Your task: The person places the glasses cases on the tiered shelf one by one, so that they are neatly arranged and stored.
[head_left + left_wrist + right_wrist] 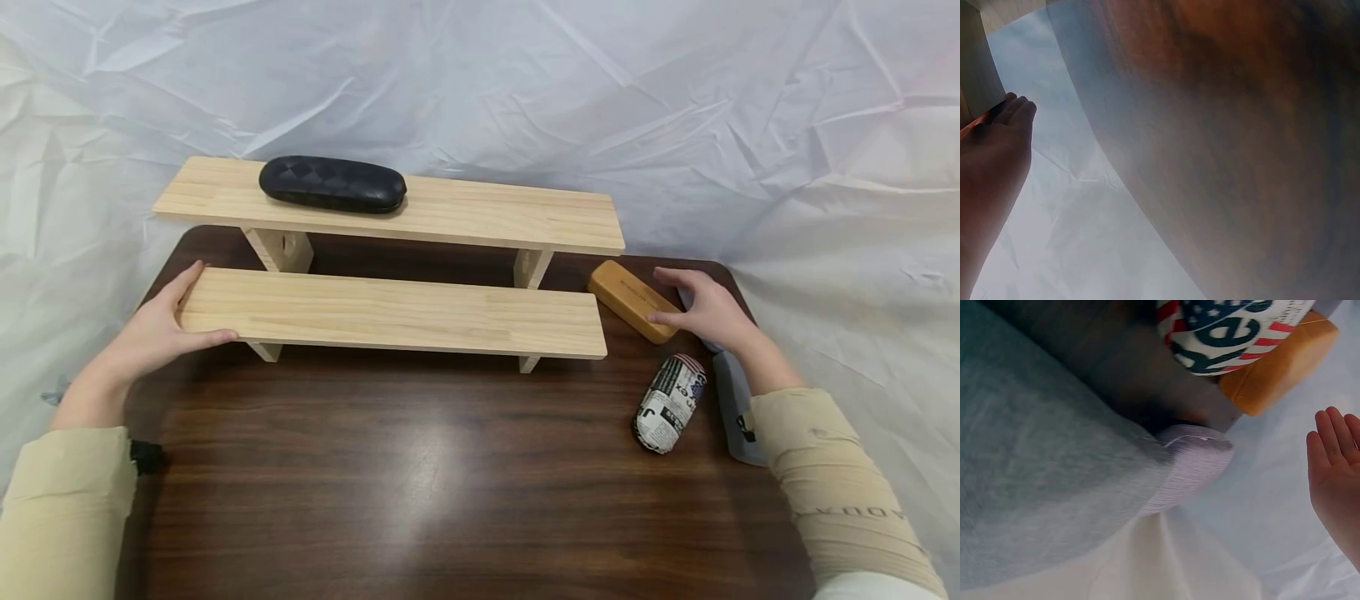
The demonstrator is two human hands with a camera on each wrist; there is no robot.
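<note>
In the head view my left hand (153, 323) holds the left end of the lower board of a two-tier wooden shelf (397, 312), thumb along its front edge and fingers at the back corner. The left wrist view shows that hand (1000, 140) beside the board's end. My right hand (708, 312) hovers with spread fingers over a mustard glasses case (630, 296). In the right wrist view the fingers look straight and hold nothing. A black glasses case (333, 183) lies on the upper board.
A newsprint-and-flag patterned glasses case (670, 404) lies on the dark wooden table (420, 483). Near the right edge is a grey case (735, 408); a lilac-grey case (1194, 465) lies beyond it, partly under my right hand. White sheeting (480, 92) hangs behind the table.
</note>
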